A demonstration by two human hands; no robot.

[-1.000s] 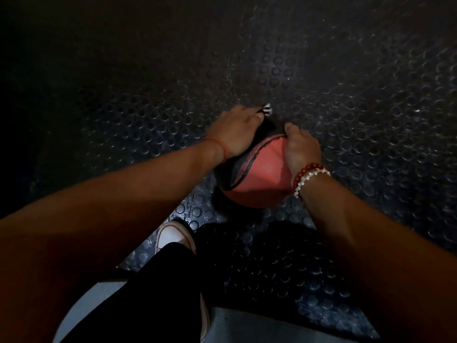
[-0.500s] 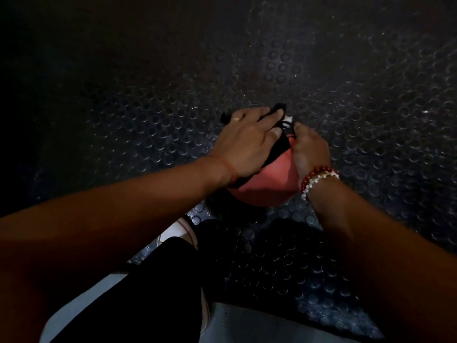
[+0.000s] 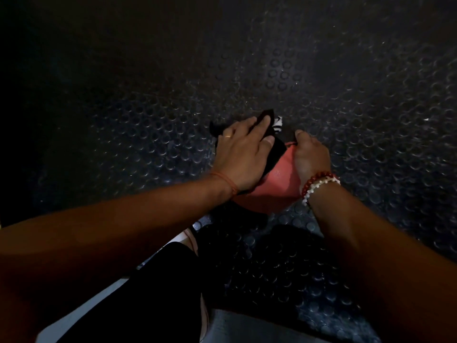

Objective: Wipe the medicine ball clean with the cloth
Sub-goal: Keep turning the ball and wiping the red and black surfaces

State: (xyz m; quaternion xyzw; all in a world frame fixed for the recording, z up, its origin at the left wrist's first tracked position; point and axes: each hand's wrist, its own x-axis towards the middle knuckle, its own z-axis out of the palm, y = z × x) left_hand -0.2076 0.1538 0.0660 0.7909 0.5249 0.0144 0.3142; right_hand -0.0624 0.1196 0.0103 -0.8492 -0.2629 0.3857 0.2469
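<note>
**Wiping the upper side of the medicine ball (image 3: 277, 189) on the floor (image 3: 371, 115)**

We are pressing the dark cloth (image 3: 275, 151) against the upper left of the ball with our left hand (image 3: 243, 157). Its fingers are lying straight and flat on the fabric, and a striped corner of the cloth is sticking out past the fingertips. Our right hand (image 3: 310, 158) is curving round the ball's right side and steadying it, with the thumb up near the top. Its other fingers are lying out of sight behind the ball.

The ball is sitting on the studded rubber floor just ahead of our shoe (image 3: 184, 240). Its salmon-pink panel is facing us between the two hands.

We are judging this to be the wiping step itself, partway through, with the near pink face not yet under the cloth. For the next move, we are expecting to drag the cloth down across that panel with firm pressure while the right hand is bracing the ball against rolling. After that, the ball is going to need turning so the cloth can reach the underside.
</note>
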